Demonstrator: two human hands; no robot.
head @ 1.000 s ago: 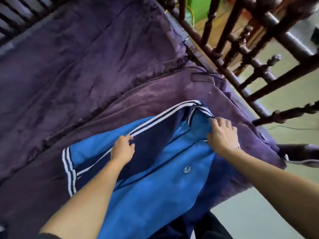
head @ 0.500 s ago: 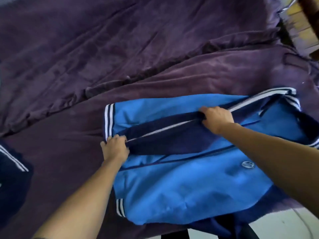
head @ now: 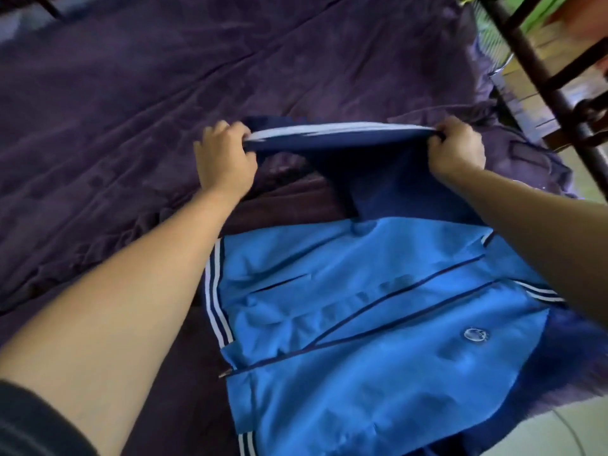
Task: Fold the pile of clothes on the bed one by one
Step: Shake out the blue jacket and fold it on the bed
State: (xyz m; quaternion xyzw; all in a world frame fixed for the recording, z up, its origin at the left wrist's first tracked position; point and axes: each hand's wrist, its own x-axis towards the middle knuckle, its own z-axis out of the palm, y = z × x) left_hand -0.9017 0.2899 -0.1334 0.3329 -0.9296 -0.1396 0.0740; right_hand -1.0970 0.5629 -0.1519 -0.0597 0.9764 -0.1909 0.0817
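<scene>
Blue jacket point(head: 378, 324) flat on bed, zipped; navy sleeve point(head: 332, 136) (white-striped) lifted taut.

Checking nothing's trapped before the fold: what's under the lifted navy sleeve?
Under the navy sleeve, purple bedsheet shows near the left hand. Toward the right hand, hanging fabric covers the view.

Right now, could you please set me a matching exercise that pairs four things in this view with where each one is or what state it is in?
Things:
1. left hand
2. navy sleeve
3. round badge
4. bed frame

Places or states:
A. on the front of the light blue jacket
B. far right, beyond the purple sheet
C. grips the sleeve's left end
D. held stretched between the left hand and the right hand

Pairs: 1-C, 2-D, 3-A, 4-B.
</scene>
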